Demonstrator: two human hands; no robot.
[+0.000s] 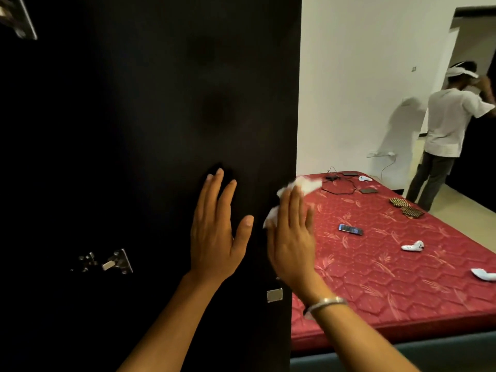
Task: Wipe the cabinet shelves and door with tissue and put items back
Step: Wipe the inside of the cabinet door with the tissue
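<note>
The tissue (300, 196) is a crumpled white wad, light and soft, likely to tear or shed if dragged hard over an edge. It sits under the right hand (291, 237), whose fingers lie straight and close together, pressing the tissue flat against the cabinet door (161, 116) near its free edge, at about 3 o'clock from the left hand (217, 226). Bits of tissue stick out past the fingertips at 12 o'clock and beside the index finger at 9 o'clock. A flat palm seems the best hold here: it spreads the pressure and keeps the wad from balling up or slipping out.

The left hand is spread, fingers straight and slightly apart, palm resting on the dark door panel. The door is a stiff, smooth board that swings on hinges (118, 261), so bracing it this way should stop it from moving under the wipe. A small metal plate (274, 295) sits at the door edge at 6 o'clock from the right hand.

No shelf or container interior shows here; I cannot tell what the cabinet holds. On the red mattress (402, 291) at 3 o'clock lie a phone (351, 229), white controllers (413, 246) and cables, well apart from the door.
</note>
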